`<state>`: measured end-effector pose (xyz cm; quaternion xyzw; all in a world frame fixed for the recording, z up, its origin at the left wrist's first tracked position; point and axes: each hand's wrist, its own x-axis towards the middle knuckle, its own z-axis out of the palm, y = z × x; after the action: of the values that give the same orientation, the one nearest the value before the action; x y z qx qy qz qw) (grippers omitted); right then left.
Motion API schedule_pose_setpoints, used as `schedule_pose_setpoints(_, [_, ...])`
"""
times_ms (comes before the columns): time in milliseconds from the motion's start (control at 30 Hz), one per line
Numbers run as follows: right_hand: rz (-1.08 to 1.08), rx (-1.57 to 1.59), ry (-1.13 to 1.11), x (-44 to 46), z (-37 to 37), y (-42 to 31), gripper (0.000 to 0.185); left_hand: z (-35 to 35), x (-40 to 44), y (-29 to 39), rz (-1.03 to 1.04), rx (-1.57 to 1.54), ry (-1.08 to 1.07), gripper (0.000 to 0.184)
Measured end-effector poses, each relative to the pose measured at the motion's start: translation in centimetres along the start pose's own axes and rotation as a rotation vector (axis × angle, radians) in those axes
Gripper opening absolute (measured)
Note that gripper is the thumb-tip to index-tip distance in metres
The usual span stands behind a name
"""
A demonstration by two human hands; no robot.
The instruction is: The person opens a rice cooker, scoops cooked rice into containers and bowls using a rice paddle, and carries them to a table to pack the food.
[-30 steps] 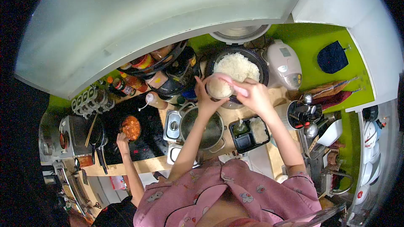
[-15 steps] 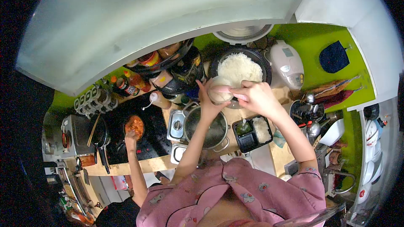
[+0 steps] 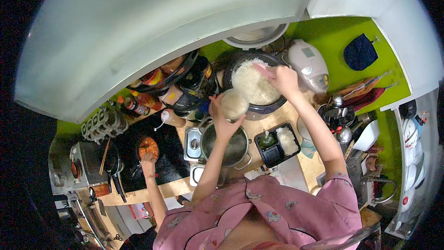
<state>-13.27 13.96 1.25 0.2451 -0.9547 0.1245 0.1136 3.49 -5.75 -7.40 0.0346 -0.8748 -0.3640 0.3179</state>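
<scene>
My left hand [image 3: 224,122] is closed around a small bowl [image 3: 234,104] with white rice in it, beside the near left rim of an open rice cooker. My right hand [image 3: 284,81] grips a pink rice paddle [image 3: 262,70], whose blade touches the rice [image 3: 252,83] heaped in the cooker [image 3: 266,109]. Below the cooker lies a black compartment tray [image 3: 269,158]. Rice fills its right part, and a small lidded cup of something green sits in its upper left part.
Left of the tray stands a large pot [image 3: 240,157], with metal containers [image 3: 192,144] beside it. Another person's hand [image 3: 148,159] is at a pan of orange-red food [image 3: 148,147] on the black cooktop. A white electric appliance [image 3: 307,65] adjoins the cooker, with ladles [image 3: 344,135] to the right.
My right hand has moved up and right, taking the paddle from the bowl to the rice in the cooker. The bowl in my left hand has shifted slightly down and left.
</scene>
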Motion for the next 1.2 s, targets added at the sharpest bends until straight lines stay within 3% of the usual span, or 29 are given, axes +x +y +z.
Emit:
schedule_pose_setpoints(100, [-0.07, -0.052, 0.052, 1.5, 3.8, 0.3, 0.021, -1.2, -0.8, -0.6, 0.02, 0.102, 0.003, 0.129])
schedule_pose_setpoints(233, [-0.104, 0.043, -0.064, 1.6, 5.7, -0.7, 0.015, -3.8, -1.8, -0.6, -0.012, 0.133, 0.005, 0.128])
schedule_pose_setpoints(500, [0.171, 0.47, -0.155, 1.9, 8.8, -1.8, 0.018, -7.2, -3.5, -0.4, -0.015, 0.187, 0.049, 0.126])
schedule_pose_setpoints(700, [0.475, 0.965, -0.502, 2.5, 7.8, 0.1, 0.023, -7.4, -3.2, 0.2, 0.022, 0.159, 0.08, 0.125])
schedule_pose_setpoints(800, [0.575, 1.16, -0.523, 1.8, 3.9, -0.1, 0.025, -6.6, -1.6, 0.8, -0.01, 0.117, 0.005, 0.125])
schedule_pose_setpoints(867, [0.577, 1.103, -0.386, 1.1, 2.4, 1.3, 0.029, -4.9, -0.3, 1.1, -0.033, -0.054, 0.0, 0.127])
schedule_pose_setpoints(933, [0.584, 1.045, -0.243, 0.1, -0.1, 2.3, 0.03, -3.6, 0.8, 1.9, -0.044, -0.023, -0.028, 0.131])
schedule_pose_setpoints(1200, [0.23, 0.736, 0.114, -6.5, -6.0, -1.2, 0.036, 4.4, 3.7, 1.9, -0.077, -0.277, -0.005, 0.14])
